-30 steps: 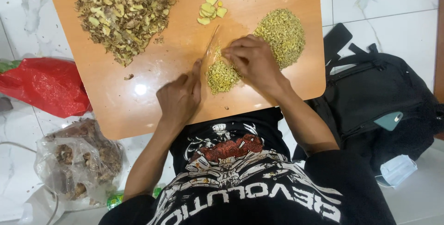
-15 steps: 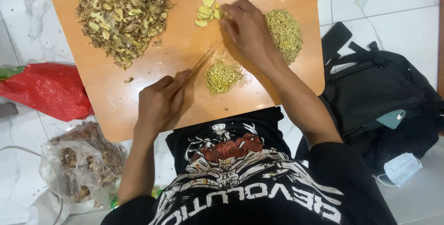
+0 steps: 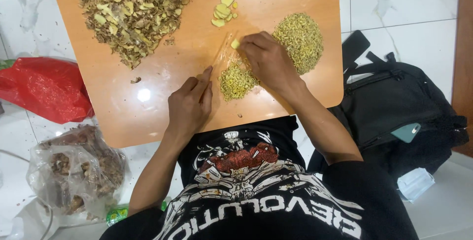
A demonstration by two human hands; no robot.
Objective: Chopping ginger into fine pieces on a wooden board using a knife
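My left hand (image 3: 189,104) grips a knife handle, and the thin blade (image 3: 221,52) points up and away across the orange wooden board (image 3: 148,117). Fingers of my right hand (image 3: 268,60) pinch a pale yellow ginger slice (image 3: 235,44) beside the blade. Just below that hand lies a small heap of finely chopped yellow bits (image 3: 235,81), and a bigger chopped heap (image 3: 300,34) is to its right. A few whole slices (image 3: 221,11) rest higher on the board. A large pile of brown peelings (image 3: 133,11) fills the board's upper left.
A red plastic bag (image 3: 44,89) lies left of the board. A clear bag of brown roots (image 3: 74,171) sits at the lower left. At the right, a black backpack (image 3: 394,102) carries a teal phone (image 3: 406,131), with a face mask (image 3: 414,183) below on the white tile floor.
My right hand reached up to the whole slices, then came back down with one slice to the blade. My left hand shifted left, then right again, with the knife.
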